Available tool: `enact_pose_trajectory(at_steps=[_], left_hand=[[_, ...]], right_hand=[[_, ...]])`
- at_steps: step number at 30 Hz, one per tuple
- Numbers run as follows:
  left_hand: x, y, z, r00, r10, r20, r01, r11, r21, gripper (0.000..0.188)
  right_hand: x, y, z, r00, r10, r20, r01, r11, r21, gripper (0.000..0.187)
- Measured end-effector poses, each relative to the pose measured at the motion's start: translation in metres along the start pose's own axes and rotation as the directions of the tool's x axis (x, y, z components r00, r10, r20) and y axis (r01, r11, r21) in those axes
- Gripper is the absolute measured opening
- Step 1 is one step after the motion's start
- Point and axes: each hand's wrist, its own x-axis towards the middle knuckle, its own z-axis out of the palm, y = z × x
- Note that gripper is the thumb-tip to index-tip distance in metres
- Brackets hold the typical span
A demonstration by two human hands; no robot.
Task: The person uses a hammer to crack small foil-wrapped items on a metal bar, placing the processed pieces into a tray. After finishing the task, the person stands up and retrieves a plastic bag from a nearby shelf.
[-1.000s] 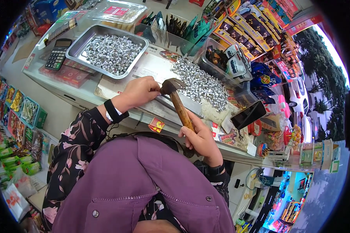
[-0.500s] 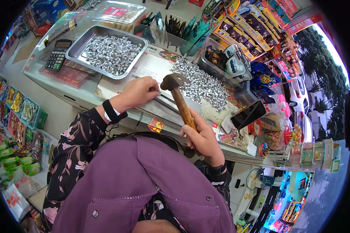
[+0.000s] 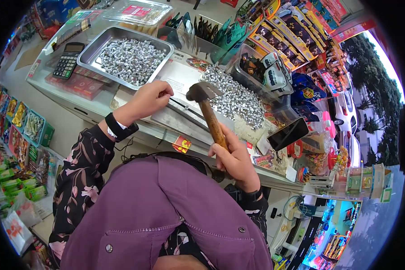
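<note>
My right hand (image 3: 236, 159) is wrapped round the wooden handle of a hammer (image 3: 212, 121), its dark metal head raised above the counter's near edge. My left hand (image 3: 148, 98) is closed, fingertips pinched together beside the upper end of a narrow metal bar (image 3: 191, 116). Whatever those fingers hold, if anything, is too small to make out. A small silver piece (image 3: 186, 107) sits on the bar, between my left hand and the hammer head. Beyond the hammer, many small silver pieces (image 3: 238, 99) lie spread in a pile. More of them fill a steel tray (image 3: 86, 56) behind my left hand.
A calculator (image 3: 69, 60) lies left of the tray, near red flat boxes (image 3: 74, 85). Clear bins with packets (image 3: 256, 67) line the counter's back. On the right are a phone (image 3: 289, 134) and plastic jars (image 3: 317, 139). A red-yellow packet (image 3: 182, 144) is at the front edge.
My left hand has moved left, away from the hammer head and off the bar's middle, uncovering the small silver piece. My right hand and the hammer stay nearly where they were.
</note>
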Motion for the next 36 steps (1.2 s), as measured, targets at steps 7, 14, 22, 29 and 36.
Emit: enact_pose_trajectory(at_steps=[7, 14, 22, 29, 36], left_hand=[[0.006, 0.018, 0.02, 0.984, 0.156, 0.085, -0.167, 0.974, 0.154, 0.015], [0.021, 0.006, 0.029, 0.976, 0.136, 0.171, -0.165, 0.973, 0.165, 0.013], [0.03, -0.001, 0.024, 0.93, 0.255, 0.264, -0.291, 0.951, 0.105, 0.012], [0.021, 0.007, 0.023, 0.942, 0.234, 0.242, -0.284, 0.938, 0.2, 0.013], [0.019, 0.008, 0.024, 0.957, 0.196, 0.213, -0.242, 0.947, 0.214, 0.016]], right_hand=[[0.0, 0.009, 0.001, 0.991, -0.079, -0.104, 0.086, 0.994, 0.067, 0.056], [-0.002, 0.018, 0.001, 0.995, -0.065, -0.082, 0.07, 0.996, 0.057, 0.056], [-0.003, 0.017, 0.002, 0.997, -0.05, -0.054, 0.053, 0.997, 0.054, 0.056], [-0.002, 0.019, 0.0, 0.998, -0.038, -0.044, 0.039, 0.999, 0.037, 0.056], [-0.003, 0.016, -0.001, 1.0, -0.003, -0.023, 0.004, 1.0, 0.014, 0.057]])
